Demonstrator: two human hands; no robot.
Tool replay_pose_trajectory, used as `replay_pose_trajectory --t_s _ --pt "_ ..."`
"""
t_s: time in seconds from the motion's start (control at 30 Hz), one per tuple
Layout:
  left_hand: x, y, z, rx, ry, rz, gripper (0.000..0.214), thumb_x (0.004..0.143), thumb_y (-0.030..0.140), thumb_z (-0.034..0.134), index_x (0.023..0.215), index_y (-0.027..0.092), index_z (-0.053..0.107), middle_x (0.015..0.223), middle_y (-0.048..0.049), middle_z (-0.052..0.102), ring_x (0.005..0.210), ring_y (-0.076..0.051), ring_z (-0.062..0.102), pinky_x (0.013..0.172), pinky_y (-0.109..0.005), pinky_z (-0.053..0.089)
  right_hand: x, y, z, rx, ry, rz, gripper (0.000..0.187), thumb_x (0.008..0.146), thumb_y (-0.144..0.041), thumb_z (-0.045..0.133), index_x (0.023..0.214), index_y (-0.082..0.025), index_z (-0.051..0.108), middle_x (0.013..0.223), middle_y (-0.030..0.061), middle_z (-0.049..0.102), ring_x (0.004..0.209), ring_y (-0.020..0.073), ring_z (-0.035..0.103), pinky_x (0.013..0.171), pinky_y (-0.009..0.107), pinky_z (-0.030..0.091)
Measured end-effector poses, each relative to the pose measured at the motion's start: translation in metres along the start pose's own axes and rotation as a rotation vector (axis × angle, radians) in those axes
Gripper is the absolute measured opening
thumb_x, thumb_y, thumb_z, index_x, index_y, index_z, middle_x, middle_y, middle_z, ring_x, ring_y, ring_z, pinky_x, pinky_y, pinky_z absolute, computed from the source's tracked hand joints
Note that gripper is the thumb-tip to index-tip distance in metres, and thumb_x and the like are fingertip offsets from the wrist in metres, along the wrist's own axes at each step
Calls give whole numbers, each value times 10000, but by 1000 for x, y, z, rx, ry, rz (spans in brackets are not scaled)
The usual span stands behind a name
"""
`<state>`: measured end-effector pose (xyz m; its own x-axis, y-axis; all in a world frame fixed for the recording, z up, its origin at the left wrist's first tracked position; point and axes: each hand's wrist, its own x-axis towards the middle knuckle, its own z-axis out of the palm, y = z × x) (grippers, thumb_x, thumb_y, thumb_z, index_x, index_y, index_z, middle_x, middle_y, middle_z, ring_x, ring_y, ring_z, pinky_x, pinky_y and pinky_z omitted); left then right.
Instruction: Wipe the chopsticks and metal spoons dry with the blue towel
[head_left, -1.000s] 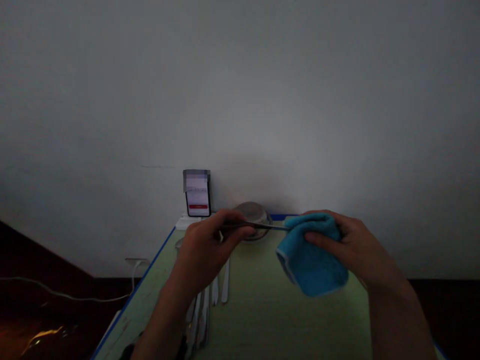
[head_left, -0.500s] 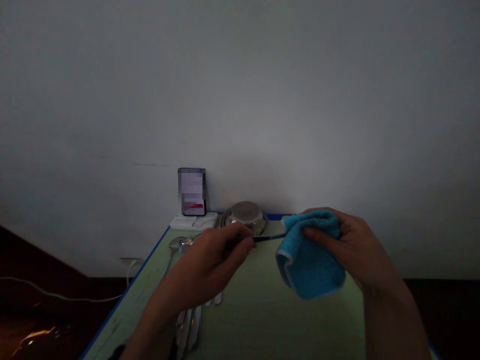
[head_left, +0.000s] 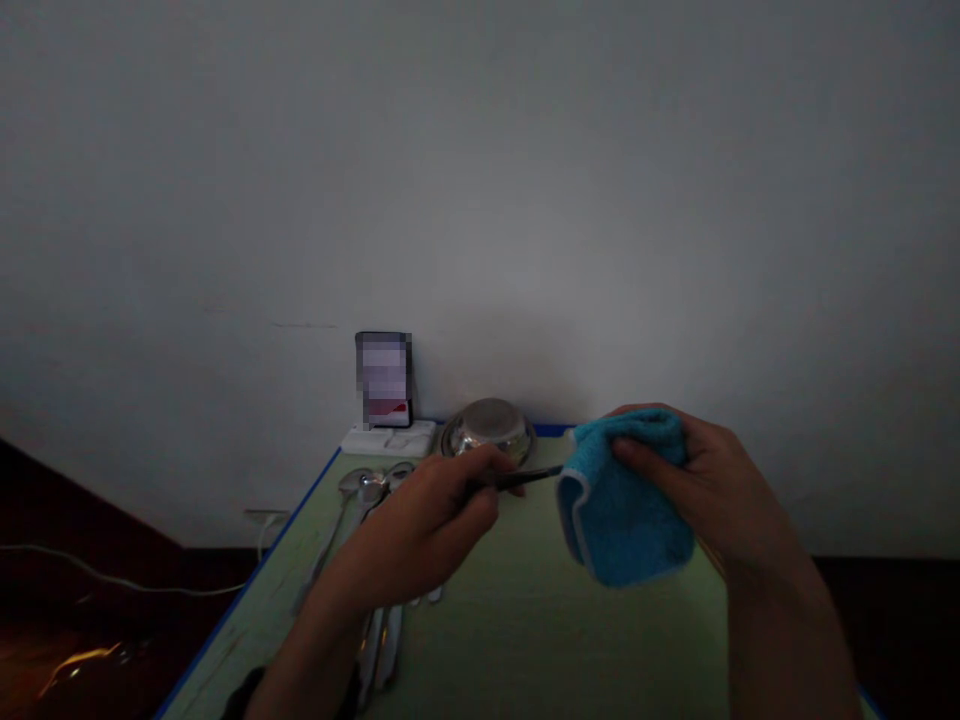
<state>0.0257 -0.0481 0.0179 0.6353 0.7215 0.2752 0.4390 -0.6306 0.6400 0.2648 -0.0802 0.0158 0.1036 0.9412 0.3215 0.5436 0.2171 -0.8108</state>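
My left hand (head_left: 442,525) is closed around a thin, dark-looking metal utensil (head_left: 536,475). Its far end runs to the right up to the cloth, so I cannot tell which kind of utensil it is. My right hand (head_left: 709,475) pinches a folded blue towel (head_left: 630,540) with a pale edge, thumb in front and fingers behind. The towel's fold lies around or against the utensil's tip, and its lower part hangs above the table. Under my left forearm lie several metal spoons (head_left: 373,488), bowls toward the wall, partly hidden by the arm.
An upside-down metal bowl (head_left: 491,425) stands at the table's back edge against the wall. Left of it, a phone (head_left: 385,380) leans upright on a white stand (head_left: 388,440). The green table (head_left: 570,650) has a blue edge. A white cable (head_left: 127,582) runs along the floor at left.
The utensil has turned slightly in my left hand, and less of its bright shaft shows beside the towel. The towel's lower flap has swung up a little. Both hands keep their holds.
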Motion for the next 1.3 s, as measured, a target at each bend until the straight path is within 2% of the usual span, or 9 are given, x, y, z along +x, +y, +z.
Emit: replay_pose_trajectory --t_s 0.17,0.4,0.63,0.77,1.13,1.3 --pt "-2 -1 -2 -47 8 9 258 796 136 376 942 230 566 724 44 571 613 -91 504 592 -206 393 0 -2 2 57 21 16 247 761 -406 577 940 -245 629 774 -5 684 709 164 633 656 296 490" --pt "3 5 3 2 -29 -65 195 854 265 393 870 188 571 610 46 500 528 -83 444 484 -199 314 -1 -4 1 71 21 27 223 756 -398 583 913 -250 639 758 -13 678 689 152 628 646 280 490" --pt "9 1 9 45 -21 -143 358 875 395 372 639 160 503 538 59 365 497 -71 358 456 -205 245 -1 -10 1 -84 42 -26 207 760 -412 576 895 -271 644 796 -22 684 709 152 627 613 260 479" --pt "11 0 10 66 -17 -194 423 867 458 360 610 156 509 517 59 350 483 -73 344 449 -211 232 -2 -14 1 -135 48 -55 208 768 -410 565 909 -278 640 831 -19 683 740 159 627 636 270 477" --pt "9 -3 8 84 -23 -191 327 846 347 393 610 162 522 521 58 379 486 -77 367 448 -204 244 -1 -16 1 -142 34 -93 217 770 -407 559 914 -265 639 818 -8 681 728 163 620 630 269 479" --pt "10 0 8 79 -23 -197 391 857 414 368 608 159 529 516 56 361 481 -77 353 448 -212 238 -1 -16 1 -128 30 -89 197 772 -394 564 906 -273 640 825 -22 680 738 152 619 641 258 474"
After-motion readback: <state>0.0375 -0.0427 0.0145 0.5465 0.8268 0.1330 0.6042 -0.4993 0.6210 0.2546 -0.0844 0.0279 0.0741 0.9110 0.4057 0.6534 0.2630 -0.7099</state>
